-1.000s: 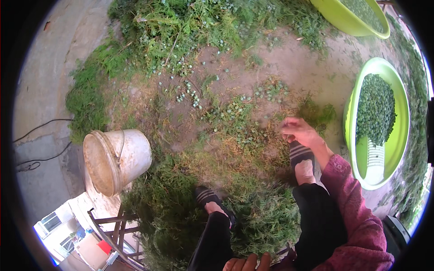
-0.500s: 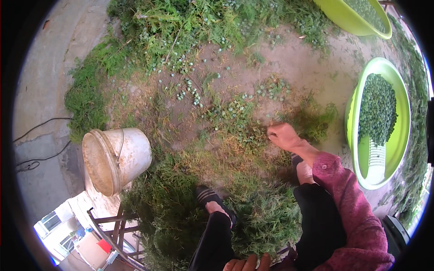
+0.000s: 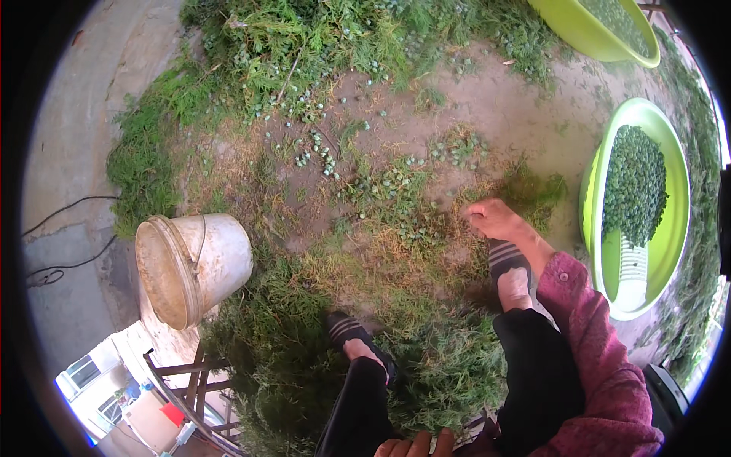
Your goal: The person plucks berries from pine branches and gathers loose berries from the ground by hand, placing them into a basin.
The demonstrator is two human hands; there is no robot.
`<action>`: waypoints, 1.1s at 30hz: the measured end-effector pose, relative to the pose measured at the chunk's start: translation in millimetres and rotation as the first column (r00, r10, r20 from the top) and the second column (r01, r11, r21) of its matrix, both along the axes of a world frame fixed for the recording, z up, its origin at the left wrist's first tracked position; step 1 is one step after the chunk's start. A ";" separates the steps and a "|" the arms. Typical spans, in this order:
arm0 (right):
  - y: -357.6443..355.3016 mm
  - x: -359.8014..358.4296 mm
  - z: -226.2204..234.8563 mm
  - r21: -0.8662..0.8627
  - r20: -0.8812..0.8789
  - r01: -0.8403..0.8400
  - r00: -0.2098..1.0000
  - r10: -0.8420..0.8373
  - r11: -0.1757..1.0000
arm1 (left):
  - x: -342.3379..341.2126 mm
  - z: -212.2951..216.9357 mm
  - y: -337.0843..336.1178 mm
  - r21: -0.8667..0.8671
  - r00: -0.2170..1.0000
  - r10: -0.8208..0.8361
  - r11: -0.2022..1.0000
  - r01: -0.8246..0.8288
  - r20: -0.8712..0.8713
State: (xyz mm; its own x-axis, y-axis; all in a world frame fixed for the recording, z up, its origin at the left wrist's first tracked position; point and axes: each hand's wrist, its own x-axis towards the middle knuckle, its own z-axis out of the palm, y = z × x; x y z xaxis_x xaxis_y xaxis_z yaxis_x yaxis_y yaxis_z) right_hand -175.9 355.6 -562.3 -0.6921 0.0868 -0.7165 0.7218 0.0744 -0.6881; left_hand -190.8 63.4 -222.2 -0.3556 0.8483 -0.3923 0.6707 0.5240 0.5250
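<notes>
Green sprigs (image 3: 457, 221) on dirt ground (image 3: 518, 114): light, soft, loose; pinch near stems. Right hand (image 3: 495, 219) grip pressed together on them; left hand (image 3: 415, 445) grip unclear.

Single head-worn fisheye view looks steeply down from seated height onto ground strewn with green cuttings (image 3: 426, 190), near enough to catch the person's own legs at the lower edge, straight lines bowing toward the dark circular rim.
</notes>
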 end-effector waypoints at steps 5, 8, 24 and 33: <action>-1.1 -15.1 18.8 -0.003 -0.082 0.234 0.969 -0.234 0.972 | 2.0 0.9 -2.0 -0.035 1.000 0.013 0.999 -0.013 0.004; -10.9 -25.5 -16.3 0.123 -0.263 0.295 0.930 -0.255 0.948 | 2.5 -2.5 -0.7 -0.020 1.000 0.009 1.000 -0.009 0.010; -2.6 -8.5 -11.5 -0.528 0.178 0.521 0.840 -0.512 0.671 | -1.7 -9.6 -3.7 -0.014 0.999 0.014 1.000 -0.013 0.048; -32.6 -17.1 -28.2 0.623 -0.286 -0.036 0.919 0.271 0.782 | -1.2 -3.1 -6.4 -0.025 1.000 -0.002 1.000 0.002 0.012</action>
